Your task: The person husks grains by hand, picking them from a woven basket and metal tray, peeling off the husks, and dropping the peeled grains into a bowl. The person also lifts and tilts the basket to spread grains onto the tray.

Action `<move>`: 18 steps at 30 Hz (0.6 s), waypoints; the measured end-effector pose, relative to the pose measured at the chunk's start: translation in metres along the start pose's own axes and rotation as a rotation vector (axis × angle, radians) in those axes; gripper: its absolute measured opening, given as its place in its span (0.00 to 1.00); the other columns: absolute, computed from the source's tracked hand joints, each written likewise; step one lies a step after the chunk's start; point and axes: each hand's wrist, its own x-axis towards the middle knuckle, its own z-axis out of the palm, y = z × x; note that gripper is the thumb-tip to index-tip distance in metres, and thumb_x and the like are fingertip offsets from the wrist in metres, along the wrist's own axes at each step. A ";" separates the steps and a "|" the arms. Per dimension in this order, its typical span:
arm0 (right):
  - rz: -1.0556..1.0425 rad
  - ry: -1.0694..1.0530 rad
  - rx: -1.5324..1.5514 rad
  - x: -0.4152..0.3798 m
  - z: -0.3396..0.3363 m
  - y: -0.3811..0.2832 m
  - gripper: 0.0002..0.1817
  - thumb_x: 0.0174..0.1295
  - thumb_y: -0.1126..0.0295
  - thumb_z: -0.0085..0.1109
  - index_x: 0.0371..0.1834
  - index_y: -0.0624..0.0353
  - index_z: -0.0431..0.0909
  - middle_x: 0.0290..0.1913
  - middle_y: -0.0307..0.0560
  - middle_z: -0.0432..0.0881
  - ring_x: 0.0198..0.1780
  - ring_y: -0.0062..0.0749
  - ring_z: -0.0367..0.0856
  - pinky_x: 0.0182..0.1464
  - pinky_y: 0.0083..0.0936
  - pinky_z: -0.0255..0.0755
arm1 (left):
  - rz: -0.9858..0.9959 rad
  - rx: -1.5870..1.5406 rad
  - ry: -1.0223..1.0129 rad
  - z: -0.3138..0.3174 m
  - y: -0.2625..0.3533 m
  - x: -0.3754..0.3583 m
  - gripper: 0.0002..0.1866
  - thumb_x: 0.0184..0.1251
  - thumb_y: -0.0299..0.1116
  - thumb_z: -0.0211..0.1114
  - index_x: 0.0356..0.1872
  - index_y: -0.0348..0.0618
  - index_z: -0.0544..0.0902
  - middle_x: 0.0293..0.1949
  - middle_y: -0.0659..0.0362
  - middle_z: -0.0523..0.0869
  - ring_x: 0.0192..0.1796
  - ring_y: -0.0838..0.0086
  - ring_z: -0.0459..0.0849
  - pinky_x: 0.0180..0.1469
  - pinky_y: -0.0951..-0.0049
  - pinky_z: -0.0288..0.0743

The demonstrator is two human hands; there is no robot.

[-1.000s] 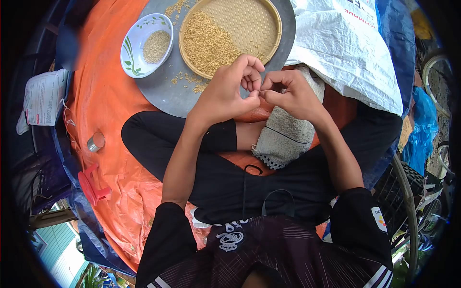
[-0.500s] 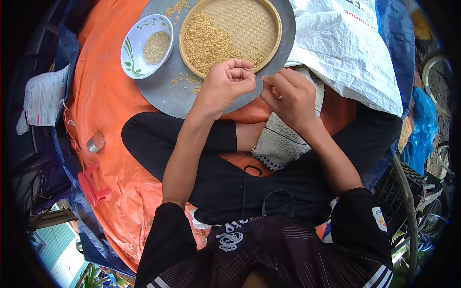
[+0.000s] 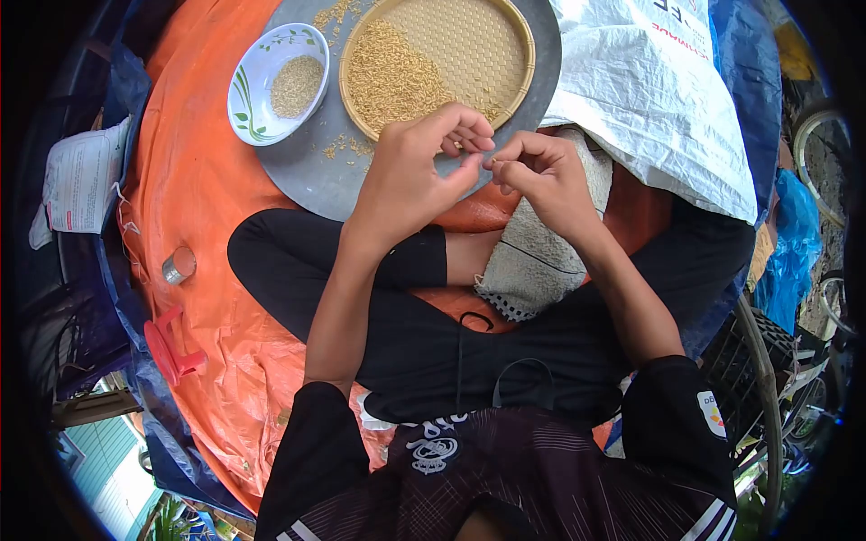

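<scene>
My left hand [image 3: 417,171] is above the near edge of a round grey metal tray [image 3: 311,185], its thumb and curled fingers apart with nothing visible between them. Close beside it, my right hand [image 3: 546,176] pinches a tiny golden grain [image 3: 492,162] between thumb and forefinger. Beyond the hands, a round woven bamboo basket [image 3: 478,45] rests on the tray, with a heap of golden unhusked rice [image 3: 388,77] over its left side. A white bowl [image 3: 257,86] with green leaf patterns stands to the left, holding pale husked grains [image 3: 296,87].
Orange tarpaulin [image 3: 216,207] covers the ground. A white woven sack [image 3: 645,108] lies at right, near a grey cloth [image 3: 541,261] by my crossed legs. At left are a small tin can [image 3: 179,265] and a red plastic piece [image 3: 171,347]. Loose grains dot the tray.
My left hand has spread its thumb away from its fingers and shifted slightly. My right hand has turned and lowered a little, its pinch now showing a small grain.
</scene>
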 end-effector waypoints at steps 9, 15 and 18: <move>0.036 -0.008 0.012 -0.004 0.004 0.002 0.06 0.65 0.76 0.63 0.30 0.62 0.84 0.25 0.31 0.80 0.27 0.09 0.72 0.29 0.15 0.64 | 0.061 0.115 -0.031 0.000 0.001 -0.003 0.16 0.58 0.20 0.74 0.48 0.37 0.85 0.37 0.56 0.95 0.38 0.75 0.93 0.42 0.75 0.85; 0.089 -0.006 0.039 -0.006 0.007 0.000 0.07 0.65 0.75 0.62 0.28 0.62 0.82 0.25 0.33 0.80 0.28 0.11 0.75 0.30 0.16 0.67 | 0.086 0.192 -0.045 0.001 0.003 -0.008 0.18 0.58 0.22 0.76 0.51 0.39 0.86 0.37 0.56 0.95 0.38 0.72 0.93 0.42 0.73 0.86; 0.088 -0.025 0.022 -0.004 0.004 0.000 0.06 0.65 0.75 0.61 0.29 0.63 0.82 0.25 0.34 0.81 0.28 0.11 0.76 0.31 0.15 0.67 | 0.099 0.210 -0.043 0.001 0.004 -0.007 0.19 0.58 0.22 0.76 0.52 0.39 0.85 0.38 0.55 0.94 0.38 0.71 0.93 0.42 0.72 0.86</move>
